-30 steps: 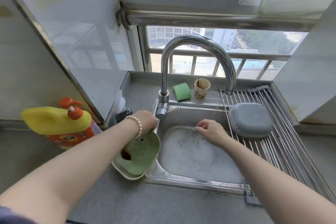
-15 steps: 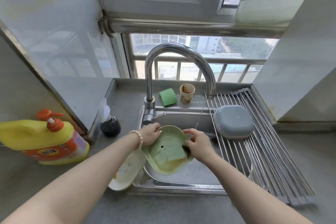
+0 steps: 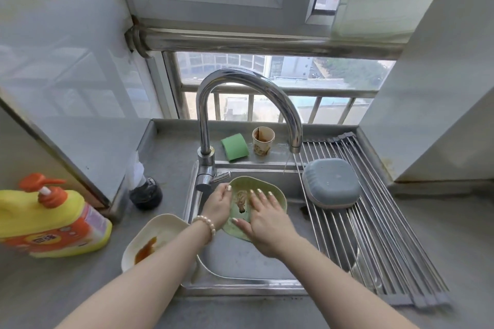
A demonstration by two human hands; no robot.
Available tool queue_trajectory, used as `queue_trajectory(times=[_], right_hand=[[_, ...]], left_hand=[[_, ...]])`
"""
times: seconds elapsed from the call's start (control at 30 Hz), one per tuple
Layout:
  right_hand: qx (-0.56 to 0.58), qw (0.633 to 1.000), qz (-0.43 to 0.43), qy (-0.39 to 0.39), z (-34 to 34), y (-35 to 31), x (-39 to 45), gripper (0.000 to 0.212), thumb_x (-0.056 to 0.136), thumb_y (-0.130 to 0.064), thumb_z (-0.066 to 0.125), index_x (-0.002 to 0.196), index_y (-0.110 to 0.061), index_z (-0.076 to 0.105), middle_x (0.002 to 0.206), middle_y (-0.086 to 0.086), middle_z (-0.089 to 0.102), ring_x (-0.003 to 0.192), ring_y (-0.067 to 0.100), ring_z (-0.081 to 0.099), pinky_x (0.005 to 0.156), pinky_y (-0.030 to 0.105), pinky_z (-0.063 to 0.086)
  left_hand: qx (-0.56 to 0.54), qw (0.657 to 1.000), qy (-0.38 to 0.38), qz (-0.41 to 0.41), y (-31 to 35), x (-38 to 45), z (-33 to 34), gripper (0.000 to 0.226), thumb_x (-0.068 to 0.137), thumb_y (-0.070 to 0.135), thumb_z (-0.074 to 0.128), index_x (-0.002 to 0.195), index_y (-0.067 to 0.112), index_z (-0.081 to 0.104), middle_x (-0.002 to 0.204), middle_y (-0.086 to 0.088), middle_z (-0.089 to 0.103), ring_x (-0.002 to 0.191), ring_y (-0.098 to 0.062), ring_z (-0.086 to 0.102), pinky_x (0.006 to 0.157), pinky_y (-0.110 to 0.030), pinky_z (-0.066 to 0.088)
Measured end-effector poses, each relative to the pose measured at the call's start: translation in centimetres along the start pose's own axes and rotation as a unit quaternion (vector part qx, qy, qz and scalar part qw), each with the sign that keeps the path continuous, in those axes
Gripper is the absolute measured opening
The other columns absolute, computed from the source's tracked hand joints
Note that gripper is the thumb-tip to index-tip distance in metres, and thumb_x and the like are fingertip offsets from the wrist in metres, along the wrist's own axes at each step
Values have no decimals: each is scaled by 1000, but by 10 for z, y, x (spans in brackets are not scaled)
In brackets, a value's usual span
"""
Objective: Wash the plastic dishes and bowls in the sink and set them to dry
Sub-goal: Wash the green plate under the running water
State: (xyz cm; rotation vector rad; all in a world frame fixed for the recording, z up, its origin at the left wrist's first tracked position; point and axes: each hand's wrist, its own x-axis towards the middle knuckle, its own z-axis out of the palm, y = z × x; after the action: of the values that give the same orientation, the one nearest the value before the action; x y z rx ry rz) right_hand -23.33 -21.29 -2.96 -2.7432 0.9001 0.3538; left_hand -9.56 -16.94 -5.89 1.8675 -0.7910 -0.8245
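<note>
A pale green plastic dish [image 3: 242,187] is tilted above the steel sink [image 3: 240,267], smeared with brown sauce. My left hand [image 3: 217,205] grips its left rim, thumb over the edge. My right hand [image 3: 263,218] lies flat on the inside of the dish with fingers spread. A cream plastic dish [image 3: 152,238] with a brown stain sits on the counter at the sink's left edge, partly under my left forearm. A grey-blue bowl [image 3: 331,181] lies upside down on the roll-up drying rack [image 3: 374,235].
The chrome tap [image 3: 240,83] arches over the sink, a thin stream falling from its spout. A green sponge [image 3: 234,147] and a stained paper cup [image 3: 263,140] stand behind the sink. A yellow detergent bottle [image 3: 50,222] and a dark round object [image 3: 145,192] are on the left.
The green dish went from the counter at the left to above the sink, leaving the cream dish behind. My right hand left the water stream and now presses flat inside the dish.
</note>
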Motion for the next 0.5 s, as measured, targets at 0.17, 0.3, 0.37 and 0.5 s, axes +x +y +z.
queue_trajectory(times=[0.17,0.3,0.37,0.5], right_hand=[[81,986,-138,-46,-2,-11,-17,104,72,-71,-12,153,-13,16,160,6,11,148,23,6,119,35,2],[-20,994,-85,-60,-13,24,-29,127,57,-79,-25,151,-7,19,159,10,14,147,24,13,118,32,7],[-33,997,-33,-55,-15,28,-20,133,50,-83,-26,152,-5,10,160,13,6,147,24,9,119,35,4],[36,984,-126,-121,-19,3,-35,118,61,-82,-5,153,-9,8,160,8,0,148,20,1,119,32,2]], left_hand=[[-69,998,-10,2,2,2,1,25,102,18,40,85,20,58,87,-6,60,84,-17,54,88,-39,46],[-72,997,-6,-12,-3,-1,2,24,103,20,38,85,19,55,81,-3,55,77,-16,49,69,-25,42],[-74,997,-5,-8,-1,-4,10,23,103,18,39,85,17,54,76,2,53,71,-12,47,68,-24,40],[-72,997,37,0,5,1,6,27,103,18,39,79,15,50,71,0,47,67,-12,42,65,-24,37]])
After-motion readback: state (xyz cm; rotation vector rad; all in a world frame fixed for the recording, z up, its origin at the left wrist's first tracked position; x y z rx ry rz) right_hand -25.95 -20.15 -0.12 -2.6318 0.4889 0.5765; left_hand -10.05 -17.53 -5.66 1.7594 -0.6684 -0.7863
